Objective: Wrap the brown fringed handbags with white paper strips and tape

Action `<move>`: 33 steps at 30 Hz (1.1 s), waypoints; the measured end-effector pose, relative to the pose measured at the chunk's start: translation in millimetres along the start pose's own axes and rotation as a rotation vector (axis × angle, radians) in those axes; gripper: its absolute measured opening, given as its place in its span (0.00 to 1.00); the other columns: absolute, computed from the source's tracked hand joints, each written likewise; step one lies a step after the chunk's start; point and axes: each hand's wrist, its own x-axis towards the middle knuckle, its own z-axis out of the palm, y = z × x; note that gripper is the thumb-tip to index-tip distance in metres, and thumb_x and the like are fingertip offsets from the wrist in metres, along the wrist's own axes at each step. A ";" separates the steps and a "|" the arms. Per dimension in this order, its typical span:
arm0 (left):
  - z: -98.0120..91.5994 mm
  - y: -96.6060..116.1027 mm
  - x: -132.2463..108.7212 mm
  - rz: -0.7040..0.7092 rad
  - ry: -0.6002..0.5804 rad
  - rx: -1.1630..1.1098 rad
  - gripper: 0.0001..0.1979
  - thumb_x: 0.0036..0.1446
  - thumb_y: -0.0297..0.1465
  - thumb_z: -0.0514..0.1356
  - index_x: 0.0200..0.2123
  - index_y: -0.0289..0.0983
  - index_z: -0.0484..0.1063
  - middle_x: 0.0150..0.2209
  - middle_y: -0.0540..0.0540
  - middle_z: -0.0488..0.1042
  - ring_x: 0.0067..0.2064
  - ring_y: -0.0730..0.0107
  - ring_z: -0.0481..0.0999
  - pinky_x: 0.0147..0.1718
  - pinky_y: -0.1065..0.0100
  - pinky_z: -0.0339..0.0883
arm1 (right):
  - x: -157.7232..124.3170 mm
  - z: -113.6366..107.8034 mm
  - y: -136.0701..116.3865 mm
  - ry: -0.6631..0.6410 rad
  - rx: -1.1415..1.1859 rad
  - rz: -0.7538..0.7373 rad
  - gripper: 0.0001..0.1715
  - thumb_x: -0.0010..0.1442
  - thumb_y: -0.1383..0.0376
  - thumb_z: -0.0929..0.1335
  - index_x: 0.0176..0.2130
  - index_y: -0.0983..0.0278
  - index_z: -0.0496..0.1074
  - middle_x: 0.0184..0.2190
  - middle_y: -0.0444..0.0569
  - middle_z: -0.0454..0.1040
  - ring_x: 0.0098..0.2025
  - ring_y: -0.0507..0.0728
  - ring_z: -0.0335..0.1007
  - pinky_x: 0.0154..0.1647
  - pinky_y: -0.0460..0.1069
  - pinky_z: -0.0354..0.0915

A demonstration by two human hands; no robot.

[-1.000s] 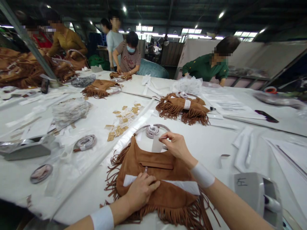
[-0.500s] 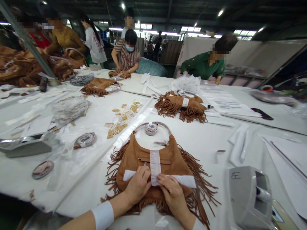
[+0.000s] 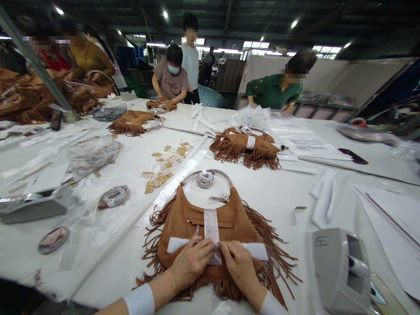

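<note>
A brown suede fringed handbag point(image 3: 183, 218) lies flat in front of me. Its wrapped handle point(image 3: 226, 177) arches away from me. A white band point(image 3: 257, 250) crosses the bag sideways, and a pale vertical strip point(image 3: 211, 224) runs down over its middle. My left hand point(image 3: 193, 262) lies on the bag's lower front, fingers bent together on the strip's left side. My right hand point(image 3: 239, 264) has thumb and fingertips closed at the strip's right edge. The strip's lower end shows between both hands. A wrapped coil point(image 3: 205, 179) sits inside the handle loop.
A grey tape dispenser point(image 3: 337, 262) stands at right, another dispenser point(image 3: 36, 205) at left. Paper tags point(image 3: 164, 168) lie beyond the bag. Further off are a bundled fringed bag point(image 3: 246, 146), a wrapped strap coil point(image 3: 114, 197) and co-workers point(image 3: 170, 81) across the table.
My left hand has moved right and up onto the strip. My right hand has shifted slightly right, to the strip's edge. A standing person at the back has moved right.
</note>
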 end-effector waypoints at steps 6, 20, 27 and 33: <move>-4.7 -0.4 3.1 -0.066 0.053 -0.094 0.14 0.67 0.24 0.49 0.49 0.37 0.70 0.52 0.42 0.74 0.56 0.65 0.69 0.50 0.58 0.66 | 11.2 -10.1 4.3 -0.043 0.047 0.015 0.18 0.63 0.69 0.59 0.48 0.61 0.72 0.45 0.53 0.76 0.47 0.60 0.72 0.49 0.57 0.69; 5.8 7.0 1.8 -0.354 0.146 -0.153 0.18 0.64 0.25 0.51 0.57 0.32 0.64 0.51 0.37 0.73 0.53 0.58 0.72 0.50 0.54 0.71 | 78.7 -38.6 -6.3 -0.172 0.278 0.235 0.14 0.63 0.60 0.62 0.30 0.61 0.70 0.27 0.47 0.74 0.31 0.56 0.69 0.33 0.50 0.63; 7.3 3.4 4.4 -0.272 0.021 -0.098 0.20 0.61 0.22 0.50 0.55 0.39 0.67 0.50 0.44 0.74 0.46 0.59 0.74 0.45 0.56 0.71 | 211.1 -51.8 1.6 -0.316 0.385 0.395 0.09 0.63 0.66 0.63 0.30 0.64 0.65 0.27 0.47 0.75 0.27 0.51 0.69 0.28 0.46 0.65; 6.5 1.7 7.3 -0.256 0.060 -0.085 0.19 0.62 0.24 0.50 0.55 0.39 0.67 0.49 0.45 0.75 0.43 0.62 0.73 0.43 0.59 0.69 | 273.2 -33.9 11.8 -0.408 0.358 0.477 0.09 0.66 0.68 0.63 0.32 0.67 0.66 0.26 0.45 0.74 0.25 0.49 0.70 0.27 0.45 0.68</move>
